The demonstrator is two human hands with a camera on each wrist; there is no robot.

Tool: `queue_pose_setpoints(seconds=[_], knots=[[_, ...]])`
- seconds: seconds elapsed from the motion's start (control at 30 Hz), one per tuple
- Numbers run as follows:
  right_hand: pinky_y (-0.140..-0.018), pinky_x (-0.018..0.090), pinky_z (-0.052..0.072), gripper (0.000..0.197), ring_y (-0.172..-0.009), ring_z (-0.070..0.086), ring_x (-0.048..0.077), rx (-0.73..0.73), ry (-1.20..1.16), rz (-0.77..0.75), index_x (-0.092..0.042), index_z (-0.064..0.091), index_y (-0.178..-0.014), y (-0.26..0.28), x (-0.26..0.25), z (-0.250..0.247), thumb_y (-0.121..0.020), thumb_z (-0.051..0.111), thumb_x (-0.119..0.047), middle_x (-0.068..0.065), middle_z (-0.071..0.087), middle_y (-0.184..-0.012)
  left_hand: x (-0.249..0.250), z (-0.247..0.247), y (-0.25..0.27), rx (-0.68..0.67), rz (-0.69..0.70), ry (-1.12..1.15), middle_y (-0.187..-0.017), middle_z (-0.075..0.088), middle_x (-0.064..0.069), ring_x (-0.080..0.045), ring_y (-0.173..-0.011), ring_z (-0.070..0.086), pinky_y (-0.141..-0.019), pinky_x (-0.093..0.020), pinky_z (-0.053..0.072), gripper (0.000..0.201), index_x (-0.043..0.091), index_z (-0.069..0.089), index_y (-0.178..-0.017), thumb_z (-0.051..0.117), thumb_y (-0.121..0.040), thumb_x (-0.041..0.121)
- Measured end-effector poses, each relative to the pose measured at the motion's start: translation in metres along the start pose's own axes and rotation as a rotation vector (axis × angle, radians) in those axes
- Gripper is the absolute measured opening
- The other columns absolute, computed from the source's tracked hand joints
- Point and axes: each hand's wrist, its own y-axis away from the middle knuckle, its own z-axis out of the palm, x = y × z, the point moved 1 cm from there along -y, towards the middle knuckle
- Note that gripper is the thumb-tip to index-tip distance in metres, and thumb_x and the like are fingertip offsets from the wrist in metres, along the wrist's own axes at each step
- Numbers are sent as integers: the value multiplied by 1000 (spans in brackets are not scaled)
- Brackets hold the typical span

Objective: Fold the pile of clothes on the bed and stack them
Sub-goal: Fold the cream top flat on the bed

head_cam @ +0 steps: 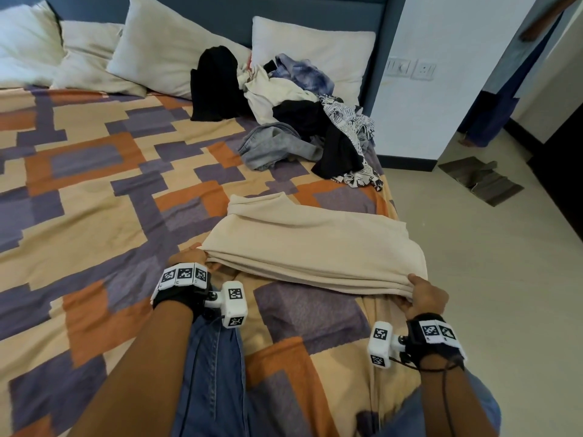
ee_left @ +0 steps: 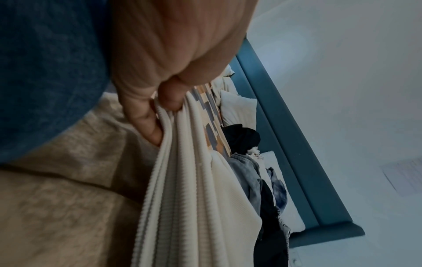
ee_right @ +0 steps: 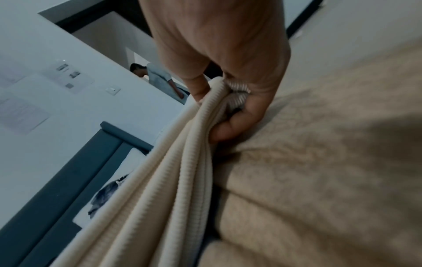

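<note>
While the left hand pinches one near corner of the cream ribbed garment, the right hand grips the other near corner, so the folded cloth stretches between them and its near edge lifts off the patterned bedspread. In the left wrist view the fingers curl round several stacked ribbed layers, thumb on one side and fingers on the other. The right wrist view shows the same: the fingers are clamped on a bunch of the ribbed folds, with a striped cuff end tucked in the palm. The far edge of the garment lies on the bedspread beyond both hands.

Farther beyond the hands, toward the headboard, sits the unfolded pile of clothes: black, white, grey, blue tie-dye and a black-and-white print, heaped against a white pillow. More pillows line the headboard beyond the left hand. Below the wrists the person's blue denim knee rests on the bedspread. Past the right hand, a second person stands in a doorway.
</note>
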Motion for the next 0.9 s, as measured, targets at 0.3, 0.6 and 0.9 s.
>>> queue_pose_setpoints(seconds=[0.3, 0.6, 0.9], knots=[[-78, 45, 55, 36, -70, 56, 25, -158, 101, 73, -6, 52, -102, 7, 0, -2, -84, 76, -25, 13, 56, -89, 3, 16, 7, -160, -189, 20, -105, 64, -13, -32, -92, 61, -79, -47, 53, 46, 13, 60, -114, 69, -84, 47], [-53, 23, 51, 25, -52, 59, 16, -545, -328, 177, -13, 62, -97, 43, -61, 23, -76, 74, -15, 2, 64, -64, 72, 43, 30, -232, -4, 260, -100, 69, -10, -19, -87, 65, -61, -33, 55, 24, 5, 61, -108, 68, -89, 18], [-68, 36, 61, 37, -84, 68, 23, -683, -524, -47, -11, 65, -96, 81, -145, 69, -60, 76, -9, 7, 70, -90, 178, 48, 74, -188, 306, 492, -103, 66, -10, -22, -89, 65, -54, -30, 55, 30, 6, 60, -111, 73, -84, 12]])
